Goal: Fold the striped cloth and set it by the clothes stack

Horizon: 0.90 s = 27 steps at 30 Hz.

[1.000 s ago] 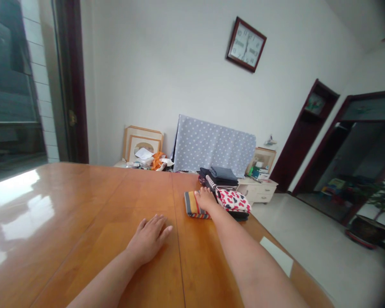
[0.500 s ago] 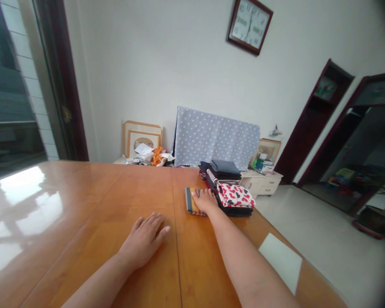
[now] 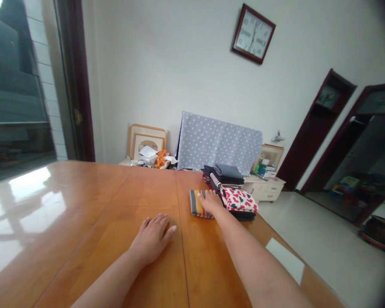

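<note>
My right hand rests on a folded striped cloth in yellow, grey and orange, its fingers spread over the top. Right beside it is a stack of folded clothes, with a white piece patterned in red and dark hearts in front and a grey-blue piece on top at the back. My left hand lies palm down on the wooden table, fingers apart, holding nothing.
A pale sheet lies near the table's right edge. Behind the table are a dotted grey cover, framed pictures, an orange bag and a white cabinet. A clock hangs above.
The view has shifted slightly, so the whole scene sits a little lower and farther right. Both hands keep their places on the cloth and the table.
</note>
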Motion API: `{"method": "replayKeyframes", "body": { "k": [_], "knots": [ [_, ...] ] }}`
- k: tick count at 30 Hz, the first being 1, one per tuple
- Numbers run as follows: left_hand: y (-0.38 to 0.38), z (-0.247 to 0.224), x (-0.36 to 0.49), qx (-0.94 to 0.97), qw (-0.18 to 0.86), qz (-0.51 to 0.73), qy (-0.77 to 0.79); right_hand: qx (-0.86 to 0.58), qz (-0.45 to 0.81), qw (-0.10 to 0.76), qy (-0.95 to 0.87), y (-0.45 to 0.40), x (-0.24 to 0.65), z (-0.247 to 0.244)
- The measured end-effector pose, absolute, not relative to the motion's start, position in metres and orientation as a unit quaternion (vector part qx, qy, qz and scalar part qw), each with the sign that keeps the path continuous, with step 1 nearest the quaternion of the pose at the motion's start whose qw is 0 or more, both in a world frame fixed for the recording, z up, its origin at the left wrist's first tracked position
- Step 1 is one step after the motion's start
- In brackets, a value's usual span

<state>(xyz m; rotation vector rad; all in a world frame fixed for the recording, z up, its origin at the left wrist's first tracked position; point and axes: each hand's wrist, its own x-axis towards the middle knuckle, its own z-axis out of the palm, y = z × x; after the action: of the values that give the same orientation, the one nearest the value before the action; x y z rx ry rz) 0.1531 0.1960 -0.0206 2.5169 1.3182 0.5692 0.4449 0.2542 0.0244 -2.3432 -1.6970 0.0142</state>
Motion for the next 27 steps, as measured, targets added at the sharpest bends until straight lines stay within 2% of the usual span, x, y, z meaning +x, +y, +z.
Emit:
{"method": "replayKeyframes", "body": {
  "k": [5,9,15,18,27],
  "knots": [
    [0.198,-0.026,0.152,0.859,0.127,0.219,0.444,-0.791,-0.041,0.141,-0.594,0.230,0.429,0.049],
    [0.198,-0.028,0.153,0.859,0.129,0.226,0.441,-0.755,-0.050,0.160,-0.634,0.182,0.407,0.046],
    [0.198,-0.026,0.154,0.860,0.122,0.215,0.447,-0.723,0.119,0.179,-0.657,0.072,0.371,0.012],
    [0.199,-0.025,0.153,0.862,0.117,0.213,0.445,-0.723,0.164,0.189,-0.644,0.034,0.359,0.002],
    [0.206,-0.031,0.151,0.867,0.095,0.249,0.421,-0.734,0.124,0.193,-0.639,0.022,0.343,-0.002]
  ]
}}
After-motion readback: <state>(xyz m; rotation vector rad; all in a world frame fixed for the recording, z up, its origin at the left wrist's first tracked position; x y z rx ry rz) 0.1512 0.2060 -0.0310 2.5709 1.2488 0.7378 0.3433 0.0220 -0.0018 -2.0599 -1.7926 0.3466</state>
